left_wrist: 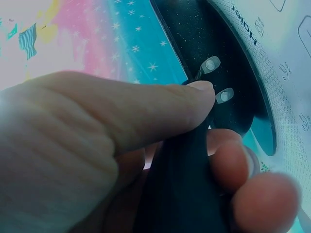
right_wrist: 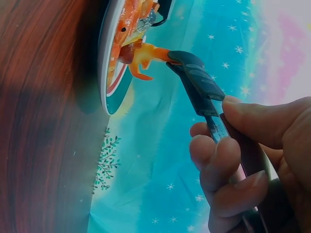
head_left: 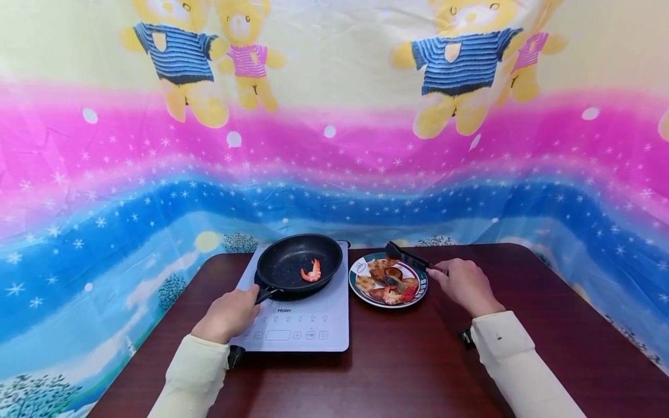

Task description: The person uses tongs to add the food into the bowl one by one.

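Observation:
My left hand [head_left: 226,315] grips the black handle [left_wrist: 177,179] of a frying pan [head_left: 279,268], thumb laid along its top. One orange-and-white shrimp [head_left: 312,273] lies inside the pan, toward the right. In my right hand [head_left: 467,285] is a pair of black-tipped tongs [right_wrist: 199,80], held with curled fingers and thumb. Between the tong tips, the right wrist view shows an orange-yellow food piece [right_wrist: 150,54] of unclear kind, at the edge of the plate's food. The round plate [head_left: 359,297] carries several pieces of food, with reddish ones [head_left: 407,294] at the front right.
Under the pan is a white Haier induction cooker [head_left: 334,325], its touch controls facing me. The plate stands just right of it on the dark red wooden table [head_left: 418,371]. A printed cloth [head_left: 329,191] with bears and snowflakes hangs behind the table and at its sides.

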A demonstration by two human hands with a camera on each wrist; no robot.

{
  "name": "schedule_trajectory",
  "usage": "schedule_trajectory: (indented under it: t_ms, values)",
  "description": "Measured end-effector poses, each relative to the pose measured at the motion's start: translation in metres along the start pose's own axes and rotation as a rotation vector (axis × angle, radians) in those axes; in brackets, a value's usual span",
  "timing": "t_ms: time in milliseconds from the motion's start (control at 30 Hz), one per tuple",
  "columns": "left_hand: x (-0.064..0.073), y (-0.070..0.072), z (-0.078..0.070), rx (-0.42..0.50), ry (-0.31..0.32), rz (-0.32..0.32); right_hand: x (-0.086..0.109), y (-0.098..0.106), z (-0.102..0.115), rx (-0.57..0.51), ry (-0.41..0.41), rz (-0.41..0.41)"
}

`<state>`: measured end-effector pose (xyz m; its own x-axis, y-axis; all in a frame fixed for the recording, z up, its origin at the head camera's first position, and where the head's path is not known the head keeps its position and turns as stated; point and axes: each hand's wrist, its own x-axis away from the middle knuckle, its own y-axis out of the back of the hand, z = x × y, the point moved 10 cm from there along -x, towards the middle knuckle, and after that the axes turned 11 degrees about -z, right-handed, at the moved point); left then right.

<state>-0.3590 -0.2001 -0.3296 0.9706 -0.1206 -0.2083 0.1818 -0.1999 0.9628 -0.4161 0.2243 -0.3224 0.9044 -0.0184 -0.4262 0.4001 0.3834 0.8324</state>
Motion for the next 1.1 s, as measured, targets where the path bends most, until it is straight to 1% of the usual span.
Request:
schedule_trajectory:
  t_ms: [133,333,600,867,1100]
  values:
    - [0.000,-0.001,0.001,-0.003,0.009,0.000,0.000,0.004,0.002,-0.011,0.004,-0.011]
    - [0.001,0.000,0.001,-0.008,0.005,-0.008,0.001,0.008,0.007,-0.028,0.023,-0.027]
    - [0.001,0.002,-0.001,-0.017,-0.013,-0.029,0.004,0.023,0.019,-0.062,0.050,-0.090]
    - [0.001,0.001,-0.002,-0.026,-0.004,-0.030,0.011,0.040,0.047,-0.109,0.125,-0.147]
    - [0.000,0.001,-0.002,-0.032,-0.008,-0.025,0.017,0.041,0.072,-0.157,0.198,-0.175]
